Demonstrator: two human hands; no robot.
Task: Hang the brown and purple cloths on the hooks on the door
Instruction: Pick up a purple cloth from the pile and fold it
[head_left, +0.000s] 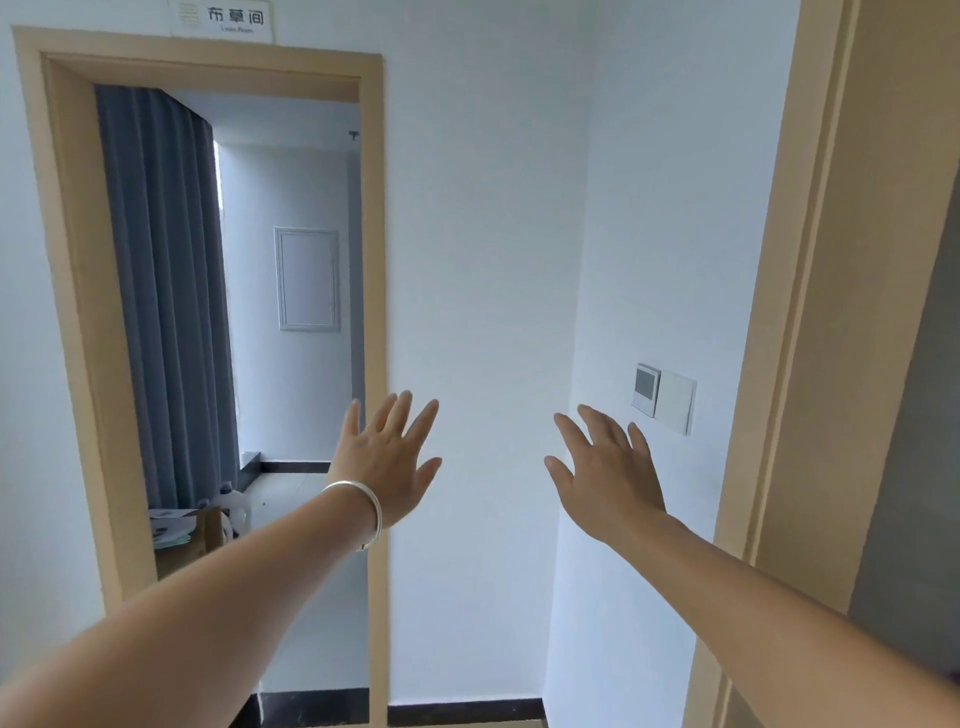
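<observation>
**Both hands out and bare, no cloth or hook in sight**

Head view: your left hand (387, 462) is raised at about 7 o'clock of centre, back towards you, fingers straight and spread, gripping nothing. A silver bangle (358, 512) circles that wrist. Your right hand (605, 467) is up at about 5 o'clock of centre, well apart from the left, fingers likewise straight and fanned, touching nothing. Between and beyond them is the white wall (483, 260).

The brown and purple cloths do not show anywhere in this view, and neither do the hooks or a door leaf that would carry them. At 9 to 10 o'clock an open doorway (62, 312) with a tan frame leads into a room with a grey curtain (166, 291); a sign (223, 18) sits above it at 11 o'clock. At 3 o'clock a second tan door frame (810, 312) runs down the edge, with a wall switch panel (665, 397) just to its left.

By my reading the task is at its very start, so the main risk is searching in the wrong place: two openings are on offer and nothing shows which holds the hooks. Turn your head before you step, or you may pass the cloths. Mind your right hand near the switch panel; a sweep towards 3 o'clock could press it. A bottle (236, 512) and papers near the floor by the curtain at 8 o'clock could catch your foot if you walk through while looking up.
</observation>
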